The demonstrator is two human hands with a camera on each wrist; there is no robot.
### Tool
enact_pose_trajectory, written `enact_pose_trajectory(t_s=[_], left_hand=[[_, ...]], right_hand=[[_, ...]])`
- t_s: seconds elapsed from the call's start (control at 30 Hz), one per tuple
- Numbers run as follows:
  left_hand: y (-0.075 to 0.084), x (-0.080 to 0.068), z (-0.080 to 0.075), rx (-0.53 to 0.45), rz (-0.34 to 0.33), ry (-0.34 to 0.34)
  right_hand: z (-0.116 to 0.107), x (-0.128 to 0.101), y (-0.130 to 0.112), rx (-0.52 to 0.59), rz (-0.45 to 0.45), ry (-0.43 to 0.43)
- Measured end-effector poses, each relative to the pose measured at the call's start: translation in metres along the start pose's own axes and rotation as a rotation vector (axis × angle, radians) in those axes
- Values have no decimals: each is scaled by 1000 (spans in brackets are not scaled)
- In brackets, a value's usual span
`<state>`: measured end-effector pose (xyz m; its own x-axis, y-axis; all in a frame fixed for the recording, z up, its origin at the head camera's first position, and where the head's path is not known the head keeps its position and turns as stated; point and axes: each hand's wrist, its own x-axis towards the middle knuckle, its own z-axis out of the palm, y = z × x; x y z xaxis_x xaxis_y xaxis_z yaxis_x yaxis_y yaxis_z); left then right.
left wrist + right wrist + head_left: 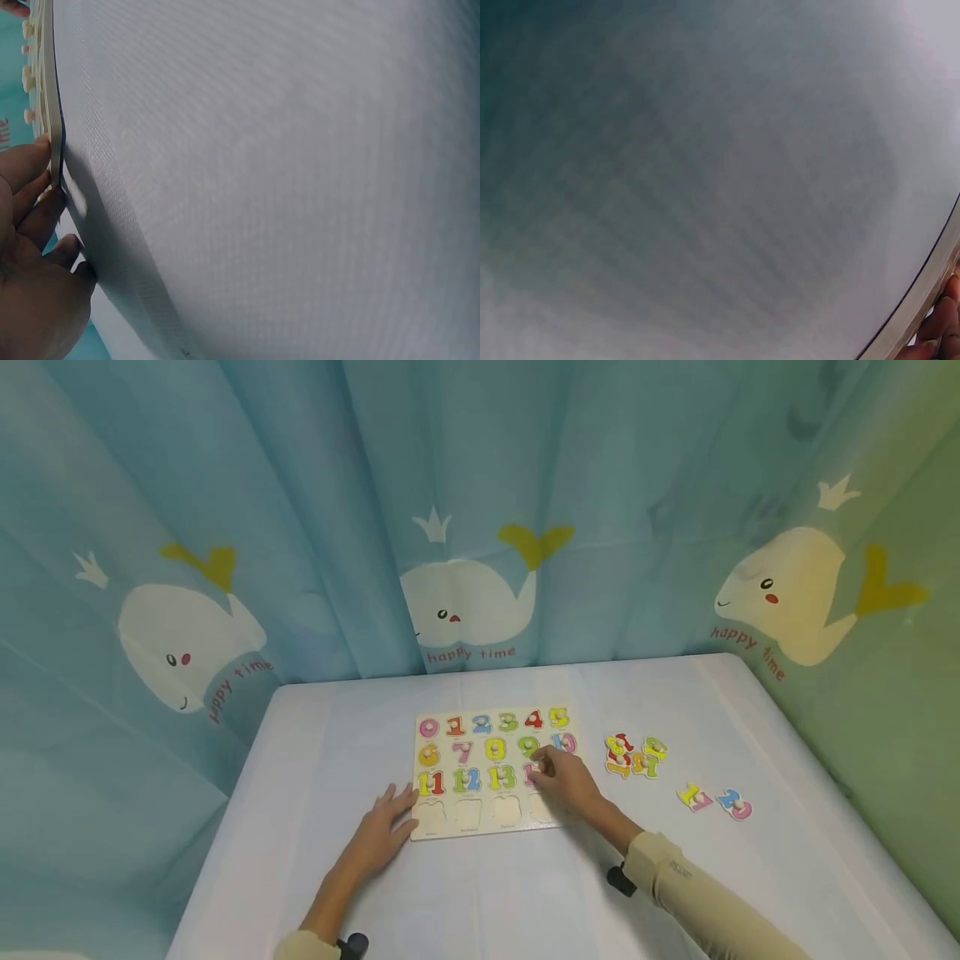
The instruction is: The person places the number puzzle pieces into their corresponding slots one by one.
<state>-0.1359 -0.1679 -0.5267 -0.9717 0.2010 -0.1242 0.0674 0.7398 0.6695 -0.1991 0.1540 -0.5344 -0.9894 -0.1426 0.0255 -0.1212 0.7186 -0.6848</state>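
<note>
A wooden number puzzle board (460, 836) lies on the table, its upper rows filled with colourful knobbed number pieces. My left hand (377, 833) rests at its left edge with fingers spread; in the left wrist view, the fingertips (46, 146) touch the board's side. Over the right part of the third row, my right hand (564, 781) pinches a number piece (528, 774) with a pink 1 showing; the rest of it is hidden behind the fingers. Only a few right fingers (941, 330) show past the board's edge in the right wrist view.
Right of the board lies a cluster of several loose number pieces (619, 763). Nearer to me are a 17 piece (695, 797) and a 20 piece (734, 804). Empty recesses (468, 812) line the board's bottom row. A whale-printed curtain (315, 527) hangs behind the table (315, 735).
</note>
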Motion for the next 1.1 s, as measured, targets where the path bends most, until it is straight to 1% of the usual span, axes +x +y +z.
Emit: enact_pose_trajectory(t_s=[0.17, 0.27, 0.37, 0.47, 0.63, 0.73, 0.8, 0.87, 1.0, 1.1], left_hand=[[0, 4, -4, 16, -1, 8], [1, 8, -6, 24, 14, 12], [1, 9, -8, 29, 21, -1], [1, 8, -8, 29, 24, -7], [1, 5, -6, 24, 15, -3], [0, 3, -2, 21, 0, -16], [0, 3, -1, 27, -7, -26], [1, 4, 0, 30, -6, -28], [3, 4, 1, 39, -14, -20], [3, 4, 0, 38, -19, -25]], right_hand=[[-4, 6, -2, -8, 3, -1], [-6, 10, -5, -9, 7, -6], [-7, 11, -6, -8, 15, -16], [-7, 10, -6, -10, 26, -25], [-5, 5, -5, -11, 7, -28], [-9, -1, -3, 24, 8, -53], [-17, -3, 0, 50, 19, -58], [-28, -5, 5, 69, 28, -43], [-58, -8, 25, 27, 30, 55], [-83, -16, 47, -18, 49, 127]])
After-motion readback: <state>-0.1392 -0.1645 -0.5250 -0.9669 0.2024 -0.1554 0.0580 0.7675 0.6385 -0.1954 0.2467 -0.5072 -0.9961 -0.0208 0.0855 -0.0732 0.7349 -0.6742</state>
